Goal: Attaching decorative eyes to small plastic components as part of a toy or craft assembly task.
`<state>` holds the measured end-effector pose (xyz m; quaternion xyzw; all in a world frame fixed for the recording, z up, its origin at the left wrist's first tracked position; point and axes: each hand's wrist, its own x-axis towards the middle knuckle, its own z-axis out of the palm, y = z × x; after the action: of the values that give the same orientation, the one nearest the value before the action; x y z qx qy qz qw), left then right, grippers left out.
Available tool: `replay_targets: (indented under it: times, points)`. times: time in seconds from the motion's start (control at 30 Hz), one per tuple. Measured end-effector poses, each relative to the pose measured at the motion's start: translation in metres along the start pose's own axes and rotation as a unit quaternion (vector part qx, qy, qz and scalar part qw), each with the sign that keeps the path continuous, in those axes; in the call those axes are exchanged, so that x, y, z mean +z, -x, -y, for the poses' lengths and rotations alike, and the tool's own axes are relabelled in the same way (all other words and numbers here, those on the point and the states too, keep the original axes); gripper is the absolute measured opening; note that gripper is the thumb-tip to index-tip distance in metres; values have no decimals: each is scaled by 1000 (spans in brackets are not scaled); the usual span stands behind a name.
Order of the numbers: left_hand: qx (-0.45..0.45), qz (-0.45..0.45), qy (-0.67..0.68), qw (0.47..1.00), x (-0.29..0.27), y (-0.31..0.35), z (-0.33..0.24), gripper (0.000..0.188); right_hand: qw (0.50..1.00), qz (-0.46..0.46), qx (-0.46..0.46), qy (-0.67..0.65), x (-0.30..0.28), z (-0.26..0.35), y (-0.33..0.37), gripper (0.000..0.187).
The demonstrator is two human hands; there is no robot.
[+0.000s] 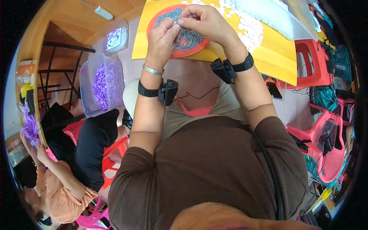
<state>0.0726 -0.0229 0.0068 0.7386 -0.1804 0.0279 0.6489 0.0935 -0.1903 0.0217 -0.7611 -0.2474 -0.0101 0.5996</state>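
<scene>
My two hands meet above a round red tray (pixel 207 44) on the yellow table. The tray is filled with many thin grey metal pieces that look like screws or nails (pixel 188 43). My left hand (pixel 161 40) is closed, thumb and forefinger pinched on a tiny whitish piece (pixel 175 23). My right hand (pixel 205 23) is also closed in a pinch, its fingertips meeting the left ones at that piece. Whatever else the right fingers hold is too small and hidden to make out. Many small white pieces (pixel 251 32) lie scattered on the table right of the tray.
A clear plastic bin (pixel 274 19) of white pieces stands at the table's (pixel 278 57) far right. To the left is a clear tub (pixel 118 82) with purple pieces. Beyond it a seated person (pixel 63 191) handles purple material. Red stools (pixel 322 63) and a pink chair (pixel 331 165) stand right.
</scene>
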Motion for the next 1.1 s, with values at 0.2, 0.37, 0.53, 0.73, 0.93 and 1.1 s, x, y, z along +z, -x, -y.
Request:
replay_targets:
  times: [0.2, 0.37, 0.53, 0.73, 0.93, 1.1]
  points:
    - [-73, -67, 49, 994, -3, -2, 0, 18, 984, -15, -33, 176, 4, -4, 2, 14]
    - [-115, -121, 79, 983, -17, -5, 0, 15, 926, 39, -73, 368, 18, -23, 8, 12]
    - [-114, -138, 84, 980, -14, -4, -3, 13, 875, 29, -84, 477, 31, -28, 7, 7]
    - [-113, -118, 66, 984, -15, -3, -2, 13, 919, 39, -10, 393, 26, -25, 3, 11]
    - [-111, -114, 66, 985, -13, -2, -3, 14, 997, -29, 53, 57, 6, -28, -3, 15]
    - [-129, -49, 99, 985, -8, -1, -1, 15, 978, -40, 134, -156, 3, -12, -5, 17]
